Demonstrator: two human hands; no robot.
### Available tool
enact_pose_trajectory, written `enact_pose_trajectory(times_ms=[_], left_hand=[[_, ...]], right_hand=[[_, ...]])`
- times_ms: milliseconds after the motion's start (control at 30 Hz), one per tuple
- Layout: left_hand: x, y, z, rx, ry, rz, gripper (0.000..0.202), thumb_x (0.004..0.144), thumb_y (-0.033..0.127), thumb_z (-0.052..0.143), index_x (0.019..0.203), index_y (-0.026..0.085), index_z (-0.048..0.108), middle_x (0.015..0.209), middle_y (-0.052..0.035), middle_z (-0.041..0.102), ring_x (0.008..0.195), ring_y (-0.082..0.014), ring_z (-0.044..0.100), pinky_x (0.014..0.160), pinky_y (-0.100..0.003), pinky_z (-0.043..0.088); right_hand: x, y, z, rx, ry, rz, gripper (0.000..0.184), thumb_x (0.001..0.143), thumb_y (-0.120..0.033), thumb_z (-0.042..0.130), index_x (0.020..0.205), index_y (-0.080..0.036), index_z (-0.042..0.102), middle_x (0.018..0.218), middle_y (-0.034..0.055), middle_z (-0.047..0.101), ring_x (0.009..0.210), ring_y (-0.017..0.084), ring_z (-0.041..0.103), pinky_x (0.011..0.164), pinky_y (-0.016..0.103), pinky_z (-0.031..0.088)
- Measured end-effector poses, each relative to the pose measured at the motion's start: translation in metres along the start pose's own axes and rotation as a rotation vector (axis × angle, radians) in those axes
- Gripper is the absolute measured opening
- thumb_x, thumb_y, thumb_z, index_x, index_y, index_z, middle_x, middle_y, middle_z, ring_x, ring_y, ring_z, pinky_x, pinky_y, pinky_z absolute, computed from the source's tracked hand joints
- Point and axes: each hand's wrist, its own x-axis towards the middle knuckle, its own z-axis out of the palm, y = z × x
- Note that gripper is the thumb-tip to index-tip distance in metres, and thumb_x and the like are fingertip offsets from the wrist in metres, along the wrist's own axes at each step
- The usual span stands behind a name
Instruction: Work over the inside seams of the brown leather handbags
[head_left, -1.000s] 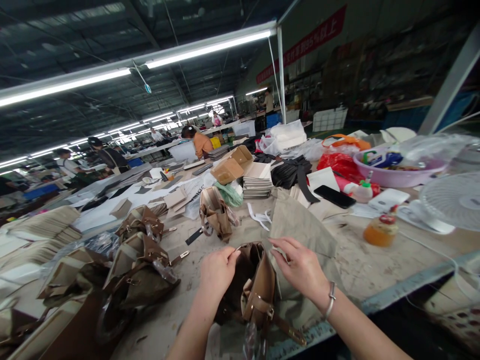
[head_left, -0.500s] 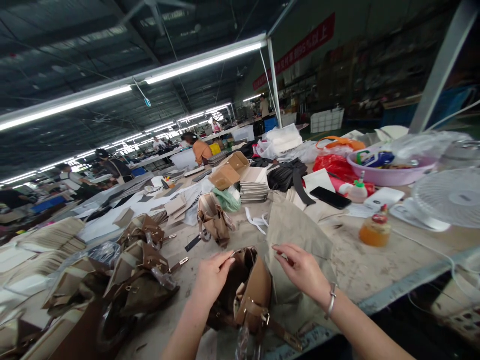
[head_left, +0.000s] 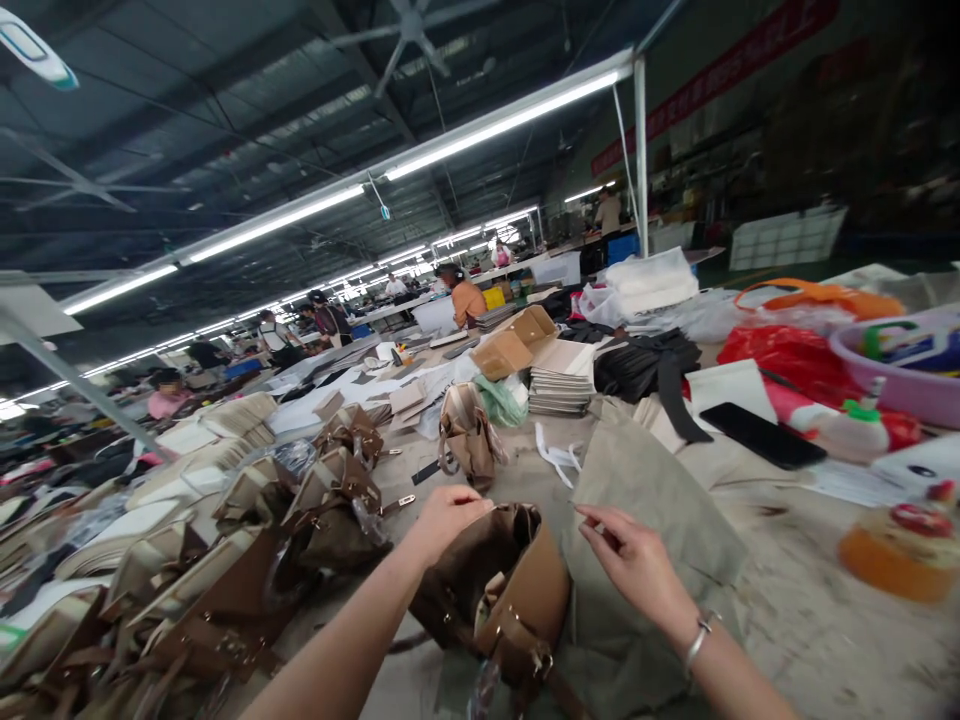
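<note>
A brown handbag (head_left: 525,590) stands with its top gaping on the table in front of me. My left hand (head_left: 450,525) is closed at the far left of its rim, thumb and fingers pinched on the edge. To the right of the bag, my right hand (head_left: 637,565) is raised over a grey-green sheet (head_left: 652,480), wearing a bangle (head_left: 701,640). Its fingertips are drawn together toward the bag; anything between them is too small to make out. Behind stands a smaller brown bag (head_left: 466,440).
Several brown bags (head_left: 334,510) crowd the left side, beside stacked pale panels (head_left: 161,490). A phone (head_left: 763,435), a jar of orange liquid (head_left: 900,550) and a purple basin (head_left: 892,385) lie to the right. A stack of boards (head_left: 562,380) and black strips (head_left: 645,365) sit at the back.
The view has swung left, so everything sits further right in it. My left hand stays at the bag's rim; my right hand stays raised beside it.
</note>
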Motion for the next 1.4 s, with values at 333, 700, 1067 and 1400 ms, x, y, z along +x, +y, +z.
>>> enact_pose_trajectory(times_ms=[333,700,1067,1400], left_hand=[[0.000,-0.002,-0.004,-0.201,-0.114,-0.099,0.029,0.065,0.036,0.061,0.084,0.015,0.067,0.075,-0.0049,0.066,0.067,-0.0190,0.060,0.059,-0.027,0.046],[0.008,-0.013,-0.001,-0.359,-0.075,-0.091,0.029,0.054,0.023,0.064,0.081,0.013,0.069,0.076,-0.0066,0.070,0.074,-0.0244,0.065,0.065,-0.031,0.051],[0.002,-0.005,-0.003,-0.404,-0.157,-0.123,0.029,0.056,0.023,0.059,0.081,0.012,0.069,0.080,-0.0083,0.071,0.079,-0.0259,0.064,0.069,-0.033,0.051],[-0.016,0.011,-0.009,0.453,-0.288,0.267,0.022,0.079,0.031,0.057,0.094,0.017,0.066,0.092,-0.0020,0.069,0.087,-0.0226,0.061,0.077,-0.029,0.045]], right_hand=[[-0.007,0.001,-0.010,-0.020,-0.030,0.014,0.028,0.090,-0.028,0.046,0.112,-0.022,0.060,0.092,0.0045,0.064,0.061,0.012,0.056,0.063,0.027,0.048],[-0.016,0.003,-0.010,-0.056,-0.081,-0.007,0.027,0.091,-0.028,0.044,0.113,-0.025,0.060,0.096,0.0044,0.064,0.074,0.015,0.061,0.070,0.028,0.049],[-0.018,-0.008,-0.013,0.021,-0.082,0.039,0.026,0.090,-0.030,0.047,0.111,-0.021,0.061,0.089,0.0032,0.063,0.065,0.013,0.057,0.066,0.027,0.046],[-0.031,-0.060,-0.006,0.112,-0.134,-0.111,0.030,0.092,-0.028,0.047,0.122,-0.027,0.052,0.099,0.0029,0.059,0.087,0.014,0.056,0.077,0.027,0.048]])
